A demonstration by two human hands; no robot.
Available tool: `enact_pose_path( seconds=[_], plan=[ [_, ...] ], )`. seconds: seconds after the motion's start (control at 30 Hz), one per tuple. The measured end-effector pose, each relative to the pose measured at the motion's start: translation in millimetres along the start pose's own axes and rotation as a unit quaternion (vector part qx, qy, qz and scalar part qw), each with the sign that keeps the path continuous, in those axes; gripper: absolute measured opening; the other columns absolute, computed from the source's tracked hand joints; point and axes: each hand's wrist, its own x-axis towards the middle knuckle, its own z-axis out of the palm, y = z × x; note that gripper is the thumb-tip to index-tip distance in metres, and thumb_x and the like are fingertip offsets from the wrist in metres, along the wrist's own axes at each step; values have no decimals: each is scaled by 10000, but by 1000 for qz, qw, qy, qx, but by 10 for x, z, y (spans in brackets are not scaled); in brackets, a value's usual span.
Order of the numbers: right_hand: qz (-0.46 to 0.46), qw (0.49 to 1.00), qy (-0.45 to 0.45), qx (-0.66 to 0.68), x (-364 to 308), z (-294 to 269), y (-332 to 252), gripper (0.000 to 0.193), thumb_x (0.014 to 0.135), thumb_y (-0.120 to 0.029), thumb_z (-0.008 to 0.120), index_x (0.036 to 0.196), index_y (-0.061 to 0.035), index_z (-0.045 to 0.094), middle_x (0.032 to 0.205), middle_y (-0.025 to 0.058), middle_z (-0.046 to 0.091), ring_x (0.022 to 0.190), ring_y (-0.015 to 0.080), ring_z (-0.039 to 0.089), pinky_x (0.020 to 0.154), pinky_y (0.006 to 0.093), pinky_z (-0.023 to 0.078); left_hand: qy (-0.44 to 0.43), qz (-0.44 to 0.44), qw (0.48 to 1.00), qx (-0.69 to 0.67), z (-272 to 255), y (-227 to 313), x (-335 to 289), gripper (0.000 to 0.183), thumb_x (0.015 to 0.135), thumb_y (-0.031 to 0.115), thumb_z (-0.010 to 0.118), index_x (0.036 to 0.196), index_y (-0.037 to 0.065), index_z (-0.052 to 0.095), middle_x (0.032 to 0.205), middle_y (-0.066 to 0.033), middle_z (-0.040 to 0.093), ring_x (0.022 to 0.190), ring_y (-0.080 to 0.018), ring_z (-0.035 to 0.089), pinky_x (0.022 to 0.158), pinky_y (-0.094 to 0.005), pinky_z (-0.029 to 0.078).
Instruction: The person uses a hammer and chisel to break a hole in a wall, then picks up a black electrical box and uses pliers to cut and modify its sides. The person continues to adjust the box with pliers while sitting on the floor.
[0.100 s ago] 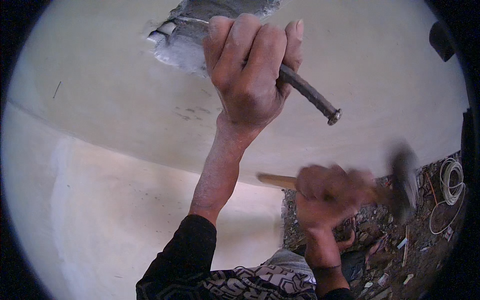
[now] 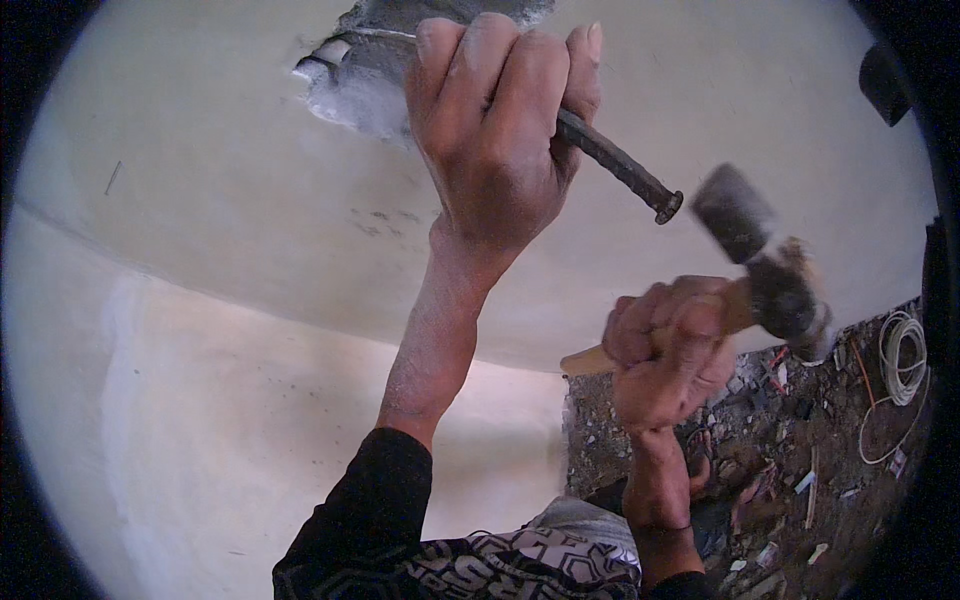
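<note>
My left hand is wrapped round a dark metal chisel, raised against a pale plastered wall. The chisel's struck end sticks out to the lower right; its tip is hidden behind my fingers, by a broken grey patch in the plaster. Lower and to the right, my right hand grips the wooden handle of a hammer. The hammer's head is slightly blurred, just right of the chisel's end, with a gap between them. Pale dust coats my left hand and forearm.
At the lower right the ground is strewn with rubble and scraps. A coil of white cable lies on it at the far right. A dark object shows at the upper right rim.
The hammer has swung up and to the left, nearer the chisel's end, my right hand rising with it. My left hand and the chisel have shifted slightly upward.
</note>
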Motion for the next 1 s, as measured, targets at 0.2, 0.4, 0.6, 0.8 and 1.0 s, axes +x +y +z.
enact_pose_path(
  seconds=[0.2, 0.4, 0.6, 0.8, 1.0],
  plan=[
    [2, 989, 17, -146, -45, 0, 104, 109, 773, -148, 608, 716, -109, 524, 562, 57, 434, 539, 242, 494, 540, 366, 403, -52, -24, 998, -16, -110, 16, 27, 192, 864, 144, 698, 756, 69, 559, 706, -65, 452, 703, -269, 426, 630, -396, 357],
    [-6, 993, 28, 115, -180, -80, -127, 327, 914, -462, 472, 785, -162, 458, 555, 4, 353, 490, 147, 370, 459, 317, 284, -50, 2, 999, -4, -44, 12, 63, 262, 894, 172, 676, 708, 88, 513, 668, -56, 432, 664, -253, 416, 610, -384, 333],
    [2, 999, 35, 20, -135, -94, 218, 425, 1037, -527, 383, 851, -144, 378, 558, -21, 300, 470, 99, 318, 405, 283, 248, -88, -9, 995, -46, -76, -35, 18, 222, 948, 136, 608, 758, 47, 535, 682, -90, 443, 677, -286, 397, 639, -399, 339],
    [-27, 981, -5, 192, -175, -110, 138, 327, 1036, -381, 483, 902, -91, 410, 607, -22, 354, 473, 81, 326, 418, 271, 281, -76, -29, 997, 3, -60, 75, 21, 227, 925, 95, 616, 732, 34, 514, 669, -109, 444, 639, -304, 419, 619, -412, 337],
    [-13, 981, -22, 193, 15, -119, 270, 340, 1060, -387, 424, 851, -121, 401, 568, -38, 331, 415, 59, 272, 365, 257, 222, -69, -44, 996, -21, -28, 61, 105, 212, 878, 40, 639, 708, 21, 513, 669, -136, 429, 645, -323, 440, 621, -424, 336]
  ],
)
